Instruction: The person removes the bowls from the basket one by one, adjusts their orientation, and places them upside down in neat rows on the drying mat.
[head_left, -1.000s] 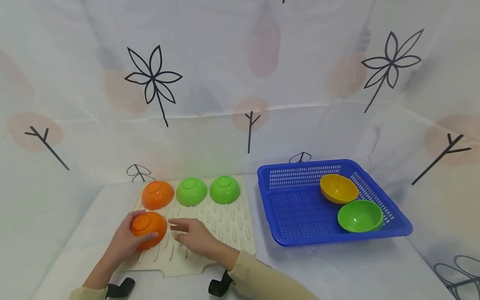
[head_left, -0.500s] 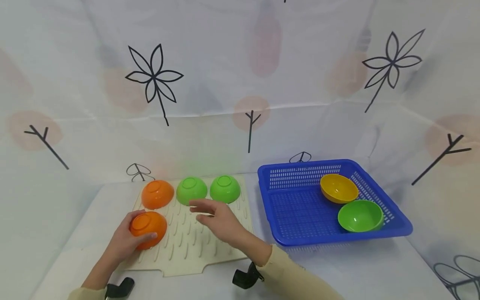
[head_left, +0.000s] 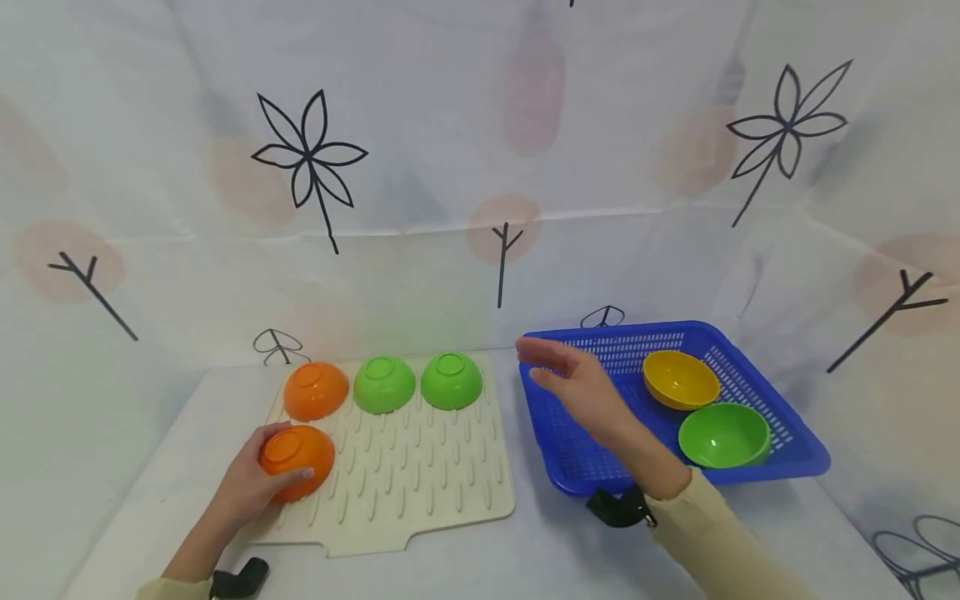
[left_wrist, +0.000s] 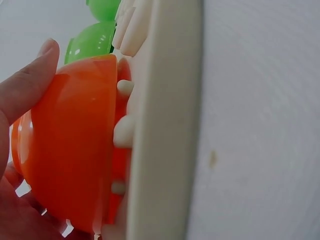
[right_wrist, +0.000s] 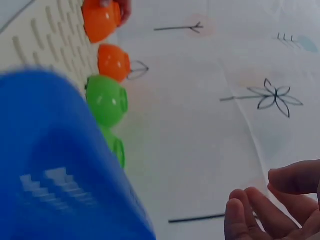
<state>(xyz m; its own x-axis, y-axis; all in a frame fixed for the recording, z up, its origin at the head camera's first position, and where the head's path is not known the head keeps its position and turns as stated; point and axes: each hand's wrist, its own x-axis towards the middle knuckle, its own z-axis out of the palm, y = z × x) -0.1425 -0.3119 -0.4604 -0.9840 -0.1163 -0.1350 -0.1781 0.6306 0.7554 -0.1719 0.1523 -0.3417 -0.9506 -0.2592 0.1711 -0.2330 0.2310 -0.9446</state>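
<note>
At the left side of a cream drying board (head_left: pixel 420 492), my left hand (head_left: pixel 251 475) grips an upside-down orange bowl (head_left: pixel 311 458). Thumb and fingers lie on opposite sides of it; in the left wrist view the orange bowl (left_wrist: pixel 70 145) has its rim against the board's knobs. Behind it a second orange bowl (head_left: pixel 315 390) and two green bowls (head_left: pixel 384 384) stand in a row, all bottom up. My right hand (head_left: pixel 581 387), fingers relaxed and holding nothing, is over the left part of a blue basket (head_left: pixel 551 475). A yellow bowl (head_left: pixel 678 379) and a green bowl (head_left: pixel 723 436) lie inside, openings up.
The basket stands right of the board, a strip of white cloth (head_left: pixel 528 533) between them. A patterned cloth backdrop (head_left: pixel 420 275) rises behind both. In the right wrist view the basket wall (right_wrist: pixel 65 150) looms close and blurred.
My right hand has moved from beside the gripped orange bowl, rightward across the board, to over the basket. My left hand and the bowls have stayed in place.
</note>
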